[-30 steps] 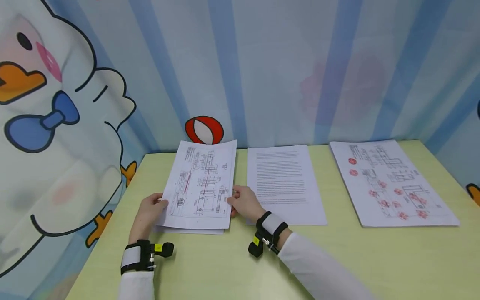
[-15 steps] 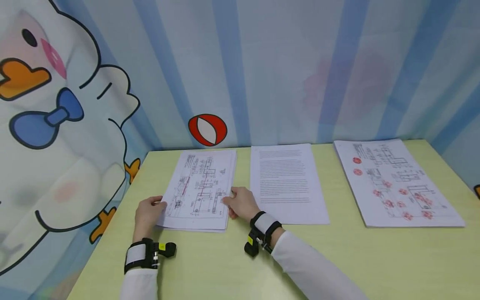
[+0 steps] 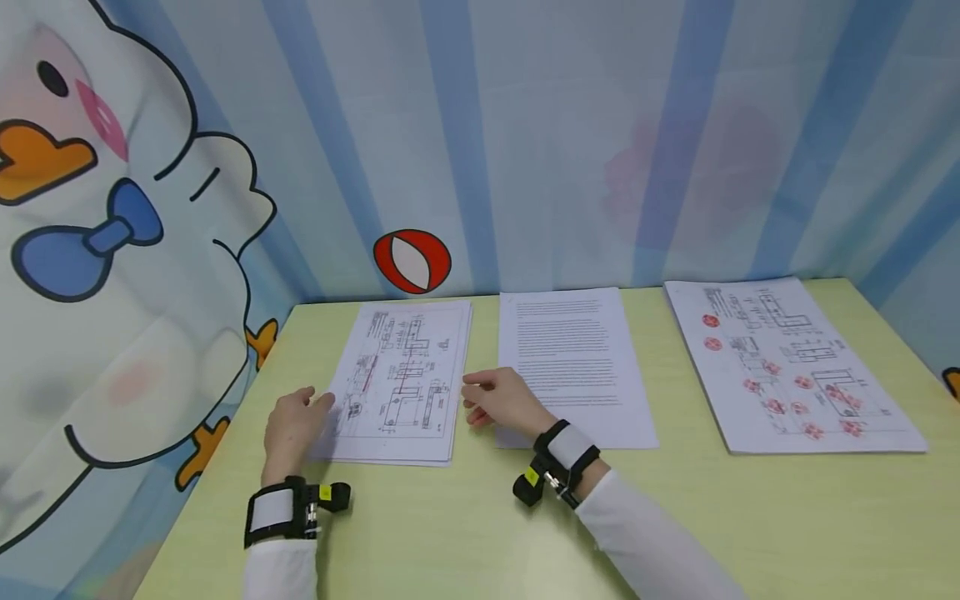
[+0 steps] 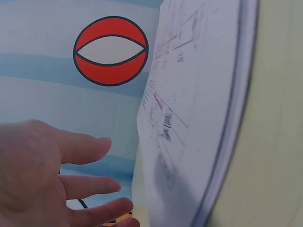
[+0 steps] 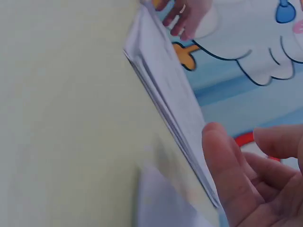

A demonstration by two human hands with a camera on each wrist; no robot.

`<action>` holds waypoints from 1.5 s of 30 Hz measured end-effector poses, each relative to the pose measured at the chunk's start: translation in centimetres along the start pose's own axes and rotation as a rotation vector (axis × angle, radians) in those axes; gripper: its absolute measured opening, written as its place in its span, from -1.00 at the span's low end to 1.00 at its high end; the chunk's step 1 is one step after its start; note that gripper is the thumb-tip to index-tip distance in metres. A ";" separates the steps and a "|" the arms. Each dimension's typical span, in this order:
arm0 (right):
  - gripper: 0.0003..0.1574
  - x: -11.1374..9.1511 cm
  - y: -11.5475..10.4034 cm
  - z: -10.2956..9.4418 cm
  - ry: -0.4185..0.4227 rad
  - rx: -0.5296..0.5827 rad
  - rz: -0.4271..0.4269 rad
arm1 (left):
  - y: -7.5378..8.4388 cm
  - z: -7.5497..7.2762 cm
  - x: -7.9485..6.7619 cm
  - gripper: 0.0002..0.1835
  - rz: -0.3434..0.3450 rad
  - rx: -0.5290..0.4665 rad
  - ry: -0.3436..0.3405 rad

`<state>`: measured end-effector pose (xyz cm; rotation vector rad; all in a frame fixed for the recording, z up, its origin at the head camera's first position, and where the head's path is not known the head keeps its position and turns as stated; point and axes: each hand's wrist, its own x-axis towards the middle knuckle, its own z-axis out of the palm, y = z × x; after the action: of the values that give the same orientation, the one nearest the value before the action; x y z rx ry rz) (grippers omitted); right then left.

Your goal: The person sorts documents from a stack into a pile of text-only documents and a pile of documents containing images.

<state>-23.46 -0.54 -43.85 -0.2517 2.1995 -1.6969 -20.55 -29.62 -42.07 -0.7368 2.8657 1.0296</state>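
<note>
A small stack of drawing sheets point(image 3: 405, 375), with black technical figures and red lines, lies flat on the left of the table. My left hand point(image 3: 292, 425) is at its left edge, fingers spread and holding nothing; the left wrist view shows the hand point(image 4: 71, 184) apart from the sheets point(image 4: 194, 118). Between that stack and a text sheet point(image 3: 566, 358) is my right hand point(image 3: 506, 402), its fingers loosely bent with nothing in them. In the right wrist view, the right thumb and fingers point(image 5: 227, 170) stand apart, with the stack's edge point(image 5: 165, 104) beyond them.
A thicker stack of drawings with red stamp marks point(image 3: 795, 367) lies on the right of the pale green table point(image 3: 420, 533). Behind the table hangs a striped blue curtain point(image 3: 555, 150) with cartoon prints.
The top drawing sheet has come down onto the stack, its edges now nearly in line. Both hands have let go, and the right hand has moved a little to the right.
</note>
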 end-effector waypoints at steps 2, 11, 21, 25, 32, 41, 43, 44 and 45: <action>-0.49 -0.6 -0.2 -1.7 0.008 -0.005 -0.035 | 1.0 -0.1 -0.5 -0.36 0.056 -0.027 -0.004; -0.51 -3.6 0.8 -11.5 0.161 -0.204 -0.156 | 9.4 5.2 -4.0 -0.52 0.401 -0.185 -0.104; -0.28 -7.2 2.9 -20.1 0.353 -0.494 -0.179 | 16.5 13.5 -8.2 -0.59 0.618 -0.320 -0.352; -0.26 -8.4 3.7 -22.4 0.396 -0.558 -0.178 | 18.5 16.8 -10.4 -0.58 0.582 -0.356 -0.450; -0.16 -11.2 5.5 -26.3 0.463 -0.586 -0.069 | 21.9 21.2 -14.5 -0.56 0.527 -0.411 -0.603; 0.06 -14.3 8.7 -31.4 0.483 -0.630 0.159 | 24.7 25.3 -16.9 -0.59 0.354 -0.523 -0.661; 0.07 -14.8 9.4 -32.0 0.483 -0.618 0.202 | 25.1 26.0 -17.5 -0.58 0.320 -0.521 -0.655; 0.06 -15.0 9.7 -32.2 0.485 -0.618 0.222 | 25.3 26.4 -17.7 -0.58 0.307 -0.518 -0.648; 0.07 -15.1 9.9 -32.4 0.486 -0.617 0.242 | 25.5 26.7 -17.9 -0.57 0.292 -0.517 -0.643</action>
<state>-21.09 36.53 -43.72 0.3060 2.9242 -0.9811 -19.55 11.32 -44.77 0.0490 2.1950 1.6935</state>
